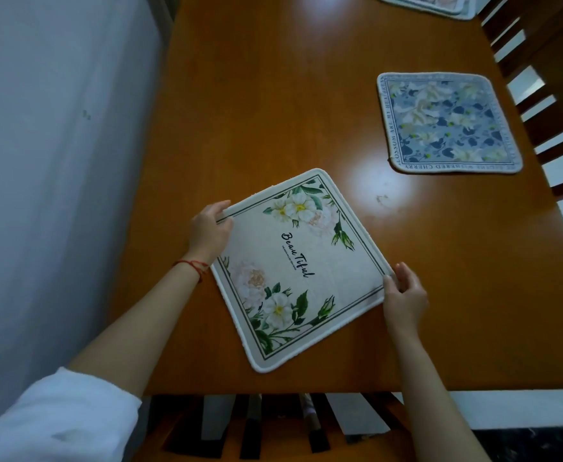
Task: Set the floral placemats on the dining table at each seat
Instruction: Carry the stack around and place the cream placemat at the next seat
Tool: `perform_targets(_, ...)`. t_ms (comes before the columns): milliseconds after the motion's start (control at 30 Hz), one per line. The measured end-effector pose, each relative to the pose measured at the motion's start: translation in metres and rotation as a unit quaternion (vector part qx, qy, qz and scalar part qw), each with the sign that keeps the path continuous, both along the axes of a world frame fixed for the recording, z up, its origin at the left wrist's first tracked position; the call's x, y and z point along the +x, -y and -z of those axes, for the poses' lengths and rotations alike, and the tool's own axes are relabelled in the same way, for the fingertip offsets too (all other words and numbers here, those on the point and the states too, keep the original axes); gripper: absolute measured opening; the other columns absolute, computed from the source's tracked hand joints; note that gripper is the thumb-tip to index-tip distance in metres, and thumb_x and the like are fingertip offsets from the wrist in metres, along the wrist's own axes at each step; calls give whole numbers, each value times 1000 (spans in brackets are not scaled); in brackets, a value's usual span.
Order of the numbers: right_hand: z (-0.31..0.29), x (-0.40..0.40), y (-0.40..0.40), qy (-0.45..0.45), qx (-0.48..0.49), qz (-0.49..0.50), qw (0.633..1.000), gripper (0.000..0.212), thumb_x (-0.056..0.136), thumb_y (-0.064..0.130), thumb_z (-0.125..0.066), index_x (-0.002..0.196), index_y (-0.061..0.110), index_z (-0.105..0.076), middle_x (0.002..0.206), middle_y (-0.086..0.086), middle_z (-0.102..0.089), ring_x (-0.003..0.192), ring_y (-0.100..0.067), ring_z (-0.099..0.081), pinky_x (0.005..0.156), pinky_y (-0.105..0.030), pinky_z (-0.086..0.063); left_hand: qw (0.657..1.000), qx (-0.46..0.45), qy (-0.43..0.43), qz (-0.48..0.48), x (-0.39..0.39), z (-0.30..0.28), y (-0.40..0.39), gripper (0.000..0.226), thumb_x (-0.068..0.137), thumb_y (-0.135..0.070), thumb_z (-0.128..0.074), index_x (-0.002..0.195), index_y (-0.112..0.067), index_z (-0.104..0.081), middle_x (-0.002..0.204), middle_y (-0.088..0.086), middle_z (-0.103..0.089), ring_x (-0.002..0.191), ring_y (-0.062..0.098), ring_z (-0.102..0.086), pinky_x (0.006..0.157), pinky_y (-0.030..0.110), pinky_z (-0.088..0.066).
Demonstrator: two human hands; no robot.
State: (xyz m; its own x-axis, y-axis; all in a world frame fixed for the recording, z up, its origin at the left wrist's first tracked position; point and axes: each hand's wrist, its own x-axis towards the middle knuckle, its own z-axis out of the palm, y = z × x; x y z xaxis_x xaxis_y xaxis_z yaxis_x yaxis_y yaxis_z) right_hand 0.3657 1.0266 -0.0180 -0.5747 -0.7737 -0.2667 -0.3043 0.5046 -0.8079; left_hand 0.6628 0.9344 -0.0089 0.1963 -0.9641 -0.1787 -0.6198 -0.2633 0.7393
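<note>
Head view, looking down on a wooden dining surface [273, 95] that is running alongside a pale wall [56, 161] on the left.

Cream placemat [302, 268], printed with white and pink flowers, green leaves and the script "BeauTiful", is lying near the surface's near edge, turned diagonal so one corner is pointing toward the viewer and another toward the far end. Whether it is lying fully flat or is lifted slightly at the held corners cannot be told.

Left hand [210, 232] is gripping the mat's left corner: thumb is sitting on top of the border, fingers are curling over the edge. The grip is closed on the mat. A red thread bracelet [191, 265] is sitting on that wrist; a white sleeve [60, 418] is showing at the lower left.

Right hand [405, 291] is pinching the right corner of the same mat, thumb on top, fingers wrapping the rim. The grip is closed here too.

Blue placemat [448, 123], with a blue-and-white flower pattern and lettering around its border, is lying flat toward the right side of the surface, well apart from the cream one, square to the edge. It is sitting just in front of a slatted wooden chair [547, 95] on the right.

Further mats [430, 3] are partly showing at the far top edge, cut off by the frame; they are looking stacked.

Another slatted chair back [273, 425] is standing below the near edge.
</note>
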Motion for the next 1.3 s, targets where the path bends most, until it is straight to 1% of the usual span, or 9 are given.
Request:
perform_targets(100,2,0,-12,9,3,32,999,46,89,5,-54,133,2,-42,133,-15,-51,121,-26,-50,94,-27,-42,1000,19,3,21,-1,5,17,38,92,-10,-49,130,-6,-49,134,12,-52,123,25,-49,99,33,-43)
perform_targets(200,3,6,-23,6,10,51,999,47,89,7,-54,134,4,-41,133,-14,-51,120,-26,-50,95,-32,-46,999,26,7,39,-3,7,28,38,91,-10,-51,129,-6,-51,133,12,-54,122,24,-51,98,29,-40)
perform_targets(333,5,18,-32,21,4,90,996,47,89,6,-55,134,6,-42,132,-13,-51,116,-23,-52,89,-27,-45,998,31,10,57,-5,7,36,38,91,-11,-52,129,-6,-51,132,12,-55,119,24,-53,94,26,-40)
perform_targets(467,9,27,-35,29,6,112,993,46,88,5,-56,132,8,-45,131,-12,-51,113,-21,-53,87,-30,-49,998,31,3,57,-7,9,32,37,90,-9,-52,128,-5,-52,130,13,-56,118,24,-53,96,30,-42)
perform_targets(600,9,27,-30,37,4,121,992,46,88,5,-56,132,8,-46,130,-11,-52,109,-18,-53,80,-24,-48,998,30,-7,47,-2,10,23,38,90,-7,-53,127,-4,-52,131,14,-55,119,25,-52,96,29,-41)
perform_targets(867,6,20,1,48,-15,69,996,46,88,3,-54,133,8,-45,131,-10,-52,111,-22,-55,79,-20,-47,999,29,-31,-26,15,17,-23,39,90,-8,-52,129,-4,-50,131,14,-54,118,25,-52,93,32,-46)
perform_targets(1033,6,16,28,30,-26,10,999,48,86,0,-55,132,5,-45,131,-12,-53,115,-24,-54,88,-22,-45,992,40,-81,-83,15,19,-55,41,91,-9,-52,131,-7,-47,130,10,-53,109,17,-52,75,18,-48)
perform_targets(1167,5,14,42,29,-32,-27,999,48,85,0,-57,132,4,-46,131,-13,-53,115,-23,-54,89,-22,-44,986,43,-103,-126,11,21,-78,41,90,-8,-52,130,-8,-48,131,10,-54,118,22,-52,92,33,-49)
perform_targets(1300,8,13,34,28,-32,-40,998,47,85,1,-58,130,4,-47,129,-13,-55,114,-22,-54,91,-23,-45,983,38,-107,-146,7,22,-89,40,90,-5,-51,130,-6,-48,131,10,-54,119,21,-50,94,27,-43)
